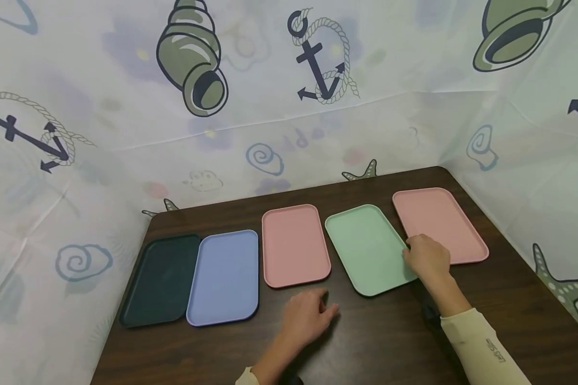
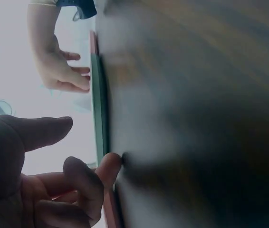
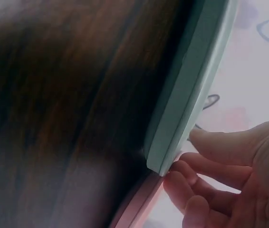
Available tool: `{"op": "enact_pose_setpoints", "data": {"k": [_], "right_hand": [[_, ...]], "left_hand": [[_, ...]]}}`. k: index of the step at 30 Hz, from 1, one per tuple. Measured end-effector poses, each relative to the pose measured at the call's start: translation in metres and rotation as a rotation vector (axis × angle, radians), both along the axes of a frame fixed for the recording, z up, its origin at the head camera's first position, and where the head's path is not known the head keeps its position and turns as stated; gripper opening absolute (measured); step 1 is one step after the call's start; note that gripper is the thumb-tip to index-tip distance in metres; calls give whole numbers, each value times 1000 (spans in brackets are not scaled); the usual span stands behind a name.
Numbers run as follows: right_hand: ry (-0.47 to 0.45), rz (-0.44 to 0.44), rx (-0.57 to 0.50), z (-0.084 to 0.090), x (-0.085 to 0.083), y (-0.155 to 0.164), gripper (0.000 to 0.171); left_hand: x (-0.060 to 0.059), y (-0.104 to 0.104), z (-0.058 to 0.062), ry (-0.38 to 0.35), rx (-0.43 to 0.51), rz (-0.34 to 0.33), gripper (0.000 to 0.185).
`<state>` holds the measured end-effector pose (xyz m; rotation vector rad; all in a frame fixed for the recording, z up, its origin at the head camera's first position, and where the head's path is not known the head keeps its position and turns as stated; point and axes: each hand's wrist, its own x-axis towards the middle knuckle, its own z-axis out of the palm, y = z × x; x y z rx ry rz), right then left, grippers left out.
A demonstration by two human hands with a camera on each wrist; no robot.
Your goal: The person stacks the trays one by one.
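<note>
Green tray lies on the counter, turned a bit, between the left pink tray and the right pink tray. The right hand is at its right edge with bent fingers; I cannot tell if they pinch it. The left hand is apart from it, fingers a bit bent, holding nothing. To move the tray well, I would keep it flat and slide it slowly, with a soft touch on the rim. Watch the edges: its far left corner is near the left pink tray, and its right side is close to the right pink tray. The near side of the counter has more room to move.
</note>
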<state>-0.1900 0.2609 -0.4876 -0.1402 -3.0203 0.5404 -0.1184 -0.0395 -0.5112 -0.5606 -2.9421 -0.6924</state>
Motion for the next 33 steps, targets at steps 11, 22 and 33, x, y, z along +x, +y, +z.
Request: {"op": "enact_pose_setpoints", "data": {"k": [11,22,33], "right_hand": [[-11,38,65,-3,-6,2,12],[-126,85,137,-1,-14,-5,11],[-135,83,59,-1,-8,1,18]], "left_hand": [[-19,33,-1,-223,162,-55,43],[-25,44,-10,-304,335,-15,51],[-23,46,-12,-267,385,33,43]]}}
